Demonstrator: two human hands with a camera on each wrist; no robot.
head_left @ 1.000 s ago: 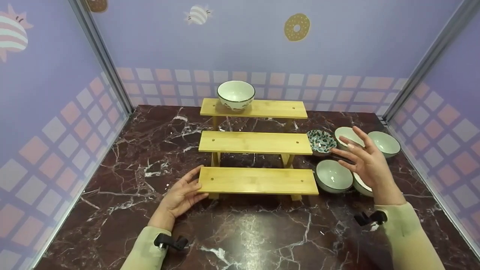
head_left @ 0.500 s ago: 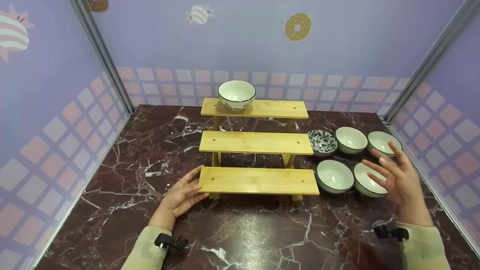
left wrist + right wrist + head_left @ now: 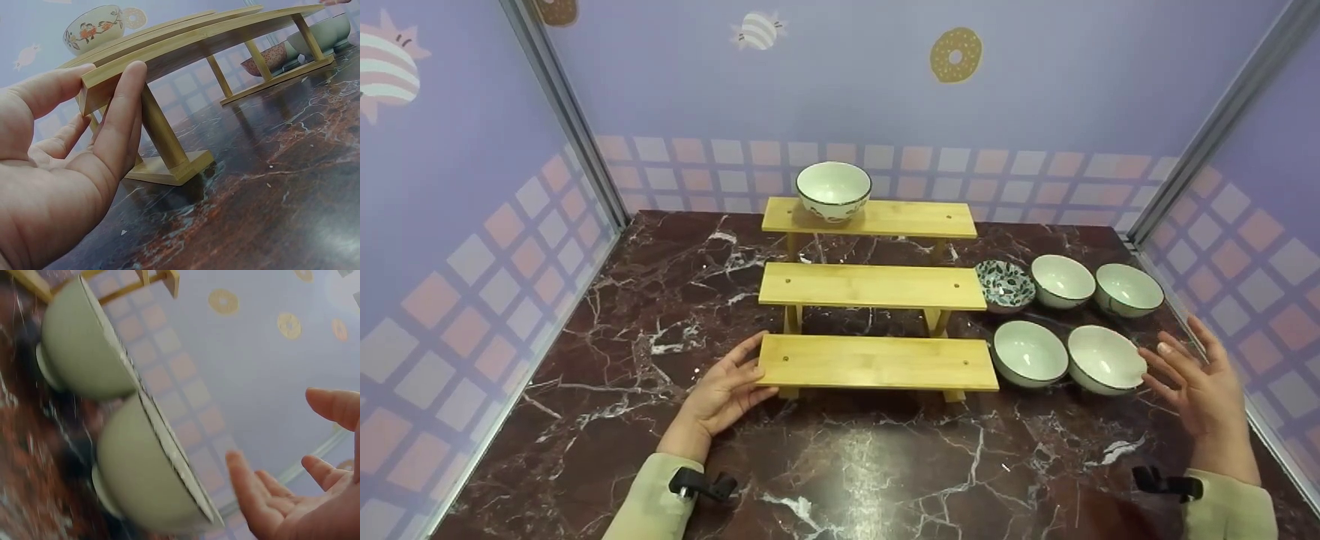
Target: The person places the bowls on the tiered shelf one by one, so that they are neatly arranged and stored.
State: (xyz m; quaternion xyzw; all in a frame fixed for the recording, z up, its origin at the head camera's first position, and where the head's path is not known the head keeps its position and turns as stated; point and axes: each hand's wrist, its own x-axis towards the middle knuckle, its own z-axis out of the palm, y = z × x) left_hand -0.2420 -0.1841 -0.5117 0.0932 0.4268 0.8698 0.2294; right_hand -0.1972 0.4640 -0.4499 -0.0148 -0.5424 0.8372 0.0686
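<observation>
A three-tier wooden display stand [image 3: 877,362] rests on the dark marbled table. My left hand [image 3: 725,394] holds the left end of its lowest board, with fingertips on the board's edges in the left wrist view. On the top board, towards the left, sits a white bowl [image 3: 833,192] with a red floral outside [image 3: 95,29]. My right hand [image 3: 1204,386] holds nothing, its fingers spread and loosely bent. It hovers just right of the front-right pale green bowl [image 3: 1102,361], fingertips close to the rim. The lower two boards bear nothing.
Beside the stand on the right are more bowls: a front-left pale one [image 3: 1030,355], a patterned leafy one [image 3: 1005,285], and two pale ones [image 3: 1063,283] behind. Purple printed walls [image 3: 840,90] enclose the table at the back and sides.
My right hand has moved right and towards me, from over the bowls to beside the front-right one, which is now uncovered. The left hand stays on the stand.
</observation>
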